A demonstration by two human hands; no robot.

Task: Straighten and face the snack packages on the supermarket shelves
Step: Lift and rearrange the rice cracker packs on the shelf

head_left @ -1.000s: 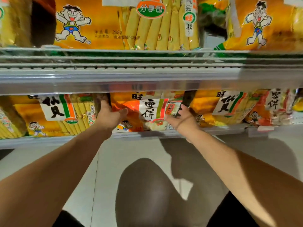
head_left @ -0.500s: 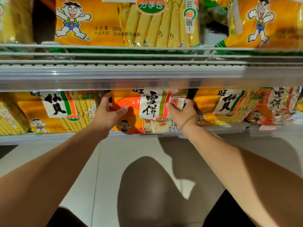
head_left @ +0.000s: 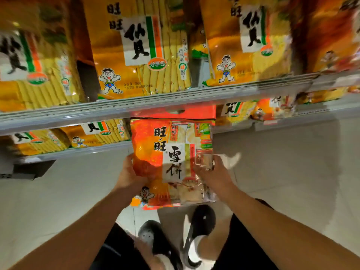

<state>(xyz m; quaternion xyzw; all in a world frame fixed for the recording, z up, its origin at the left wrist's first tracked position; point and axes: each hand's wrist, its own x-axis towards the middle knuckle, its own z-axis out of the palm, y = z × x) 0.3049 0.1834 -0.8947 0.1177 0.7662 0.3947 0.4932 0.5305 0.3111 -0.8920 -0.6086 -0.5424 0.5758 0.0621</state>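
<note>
Two hands on red-orange snack bag (head_left: 171, 158): left hand (head_left: 129, 175) and right hand (head_left: 211, 172) gripped opposite side edges, fingers curled round. Held upright off lower shelf (head_left: 78, 152), long axis vertical, directly ahead of empty slot, equally near both hands.

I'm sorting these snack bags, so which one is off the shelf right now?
The orange-red bag, held in front of the lower shelf by the left hand and right hand; the yellow bags sit shelved.
</note>
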